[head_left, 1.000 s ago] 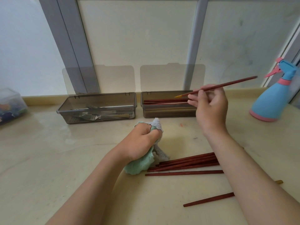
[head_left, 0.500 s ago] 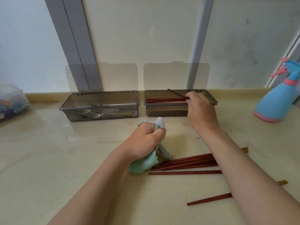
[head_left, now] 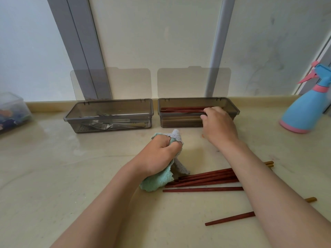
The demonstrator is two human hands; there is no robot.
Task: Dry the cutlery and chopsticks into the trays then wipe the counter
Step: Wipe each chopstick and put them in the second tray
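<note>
Now the right hand (head_left: 220, 127) sits at the near wall of the right tray (head_left: 231, 106), at 12 o'clock on the counter (head_left: 53, 167). Its fingers curl over the red chopsticks (head_left: 182, 109) lying lengthwise inside. I cannot tell whether they pinch one or only touch the pile. The left hand (head_left: 157, 156) waits at the centre, clamped tight round the bunched green-and-grey cloth (head_left: 157, 183).

The step in hand looks like laying a dried chopstick in with its fellows. To do it well, I would set it parallel to those already there, tips the same way, and let go low so nothing bounces or crosses. The cloth should stay off the damp counter between sticks.

By count there are two trays, each with one clear lid standing behind it (head_left: 111, 83) (head_left: 193, 81). The left tray (head_left: 114, 106), at 11 o'clock, holds several forks (head_left: 111, 125), too overlapped to number. At least three chopsticks show in the right tray. At 5 o'clock a bundle (head_left: 206, 178) of four or more lies just beside the cloth. A single stick (head_left: 202, 189) lies nearer, and another (head_left: 231, 218) passes under the right forearm. One spray bottle (head_left: 302, 111) stands at 2 o'clock, and one clear box (head_left: 12, 111) at 9.
</note>
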